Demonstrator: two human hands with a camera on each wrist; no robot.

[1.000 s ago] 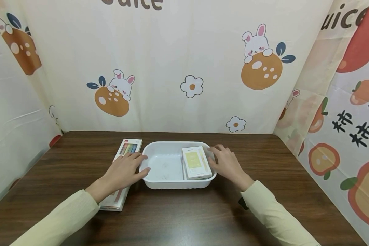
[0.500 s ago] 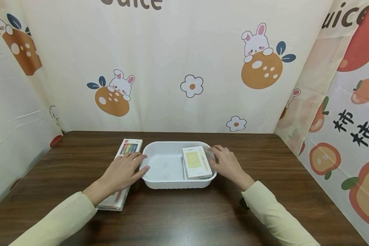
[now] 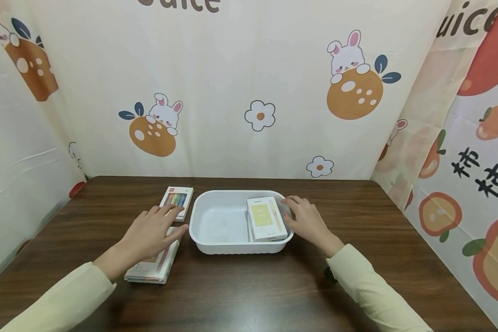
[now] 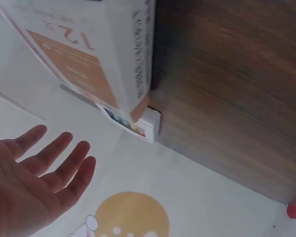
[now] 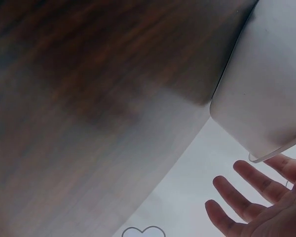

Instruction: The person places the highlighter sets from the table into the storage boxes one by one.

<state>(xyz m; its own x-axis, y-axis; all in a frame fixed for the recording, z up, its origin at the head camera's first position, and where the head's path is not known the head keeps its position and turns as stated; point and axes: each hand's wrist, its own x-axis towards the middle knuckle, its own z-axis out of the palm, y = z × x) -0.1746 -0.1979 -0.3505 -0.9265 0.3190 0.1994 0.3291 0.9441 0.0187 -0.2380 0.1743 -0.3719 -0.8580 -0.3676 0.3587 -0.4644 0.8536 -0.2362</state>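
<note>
My left hand (image 3: 145, 235) hovers with loosely spread fingers over white flat boxes left of the tray. Just beyond its fingers lies a box with a window of coloured sticks (image 3: 178, 198). Under the palm, nearer me, is a white box with an orange-brown label (image 4: 74, 54), partly hidden in the head view. My right hand (image 3: 309, 223) is at the right rim of the white plastic tray (image 3: 240, 249), its fingers relaxed and spread in the right wrist view. A white box with a yellow-green label (image 3: 269, 219) lies in the tray's right part.
The dark wood-grain table (image 3: 249, 295) carries the tray and the boxes. Behind it hangs a cream printed curtain (image 3: 216, 138), with more printed cloth (image 3: 456, 184) along the right side. A small black object (image 3: 329, 275) shows at the right sleeve.
My left hand has drawn back leftward from the tray's left rim to above the boxes, uncovering more of them and the rim. My right hand and the tray stay put.
</note>
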